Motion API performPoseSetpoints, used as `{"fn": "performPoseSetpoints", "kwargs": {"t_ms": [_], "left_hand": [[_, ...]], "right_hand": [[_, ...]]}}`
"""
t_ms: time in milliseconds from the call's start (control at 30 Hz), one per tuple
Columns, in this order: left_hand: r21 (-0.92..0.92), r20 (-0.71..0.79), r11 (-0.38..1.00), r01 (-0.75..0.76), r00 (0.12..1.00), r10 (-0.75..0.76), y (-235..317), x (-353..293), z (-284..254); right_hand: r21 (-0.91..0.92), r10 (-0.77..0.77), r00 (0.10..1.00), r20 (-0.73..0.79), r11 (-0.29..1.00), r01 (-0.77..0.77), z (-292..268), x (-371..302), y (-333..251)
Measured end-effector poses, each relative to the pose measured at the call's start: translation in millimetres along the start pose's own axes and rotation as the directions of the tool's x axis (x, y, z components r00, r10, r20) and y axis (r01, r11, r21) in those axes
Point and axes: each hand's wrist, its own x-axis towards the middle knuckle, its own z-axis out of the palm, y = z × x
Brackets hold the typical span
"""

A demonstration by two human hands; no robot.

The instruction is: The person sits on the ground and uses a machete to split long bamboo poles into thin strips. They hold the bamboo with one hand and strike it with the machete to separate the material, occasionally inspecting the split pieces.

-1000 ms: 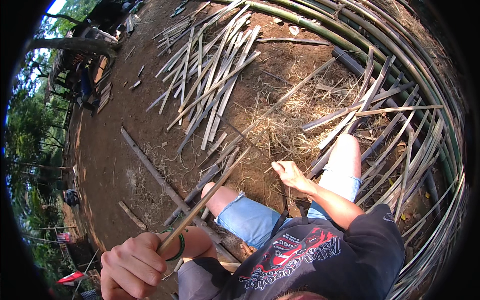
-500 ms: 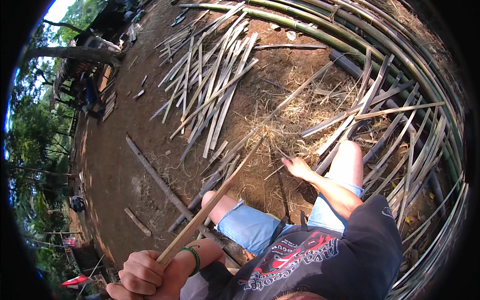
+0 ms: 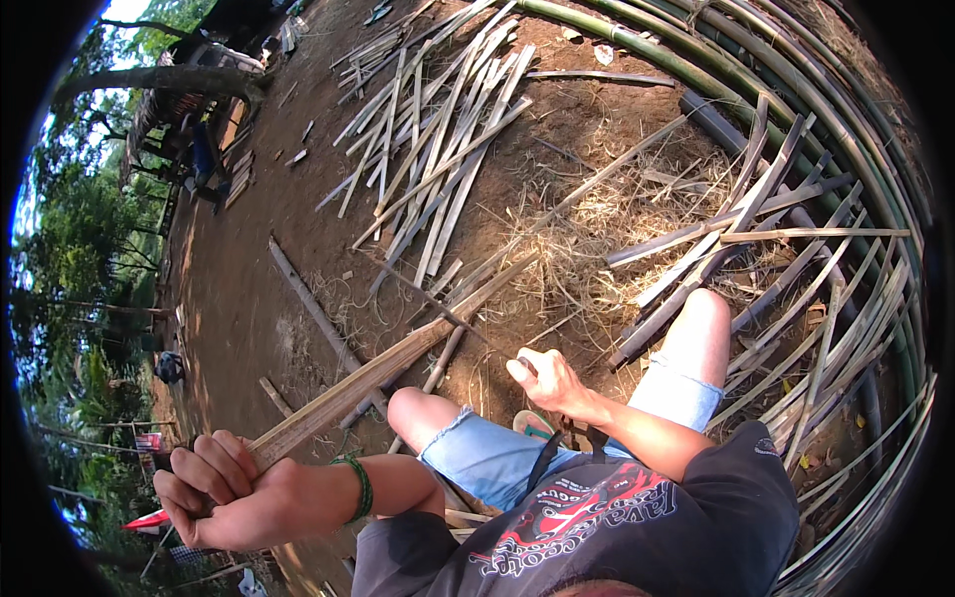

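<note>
My left hand point(image 3: 224, 493) is closed round the near end of a pale bamboo strip point(image 3: 373, 373), at the lower left. The strip slants up and right, passing above my knee, its broad face turned up. My right hand point(image 3: 552, 383) grips the handle of a long knife in front of my lap. The thin dark knife blade point(image 3: 423, 294) points up and left, crossing the strip towards its far end. Whether the edge bites into the bamboo I cannot tell.
Curly shavings point(image 3: 637, 219) cover the soil ahead. A heap of split bamboo strips point(image 3: 448, 139) lies beyond, and more strips point(image 3: 846, 328) spread at the right. Long green bamboo poles point(image 3: 736, 70) curve round the far right. A thin pole point(image 3: 308, 298) rests left of my knee.
My left hand has moved left with the strip, whose broad face now shows. My right hand has come left and nearer, swinging the knife blade across the strip.
</note>
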Motion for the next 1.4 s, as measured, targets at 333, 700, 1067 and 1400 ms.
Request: {"fn": "performPoseSetpoints", "kwargs": {"t_ms": [333, 700, 1067, 1400], "left_hand": [[0.094, -0.100, 0.995, -0.017, 0.995, 0.027, -4, -1, 12], [-0.036, -0.080, 0.992, 0.117, 0.990, -0.120, -31, 30, 6], [-0.195, 0.129, 0.933, 0.303, 0.951, -0.282, -58, 62, 14], [-0.308, 0.473, 0.791, 0.528, 0.807, -0.354, -98, 97, 49]], "right_hand": [[-0.013, 0.319, 0.947, 0.021, 0.948, -0.319, -19, 16, 47], [-0.133, 0.530, 0.842, -0.105, 0.831, -0.540, -12, 42, 158], [-0.155, 0.656, 0.703, -0.274, 0.692, -0.705, 6, 37, 215], [0.153, 0.379, 0.921, -0.088, 0.919, -0.363, 13, 43, 48]]}}
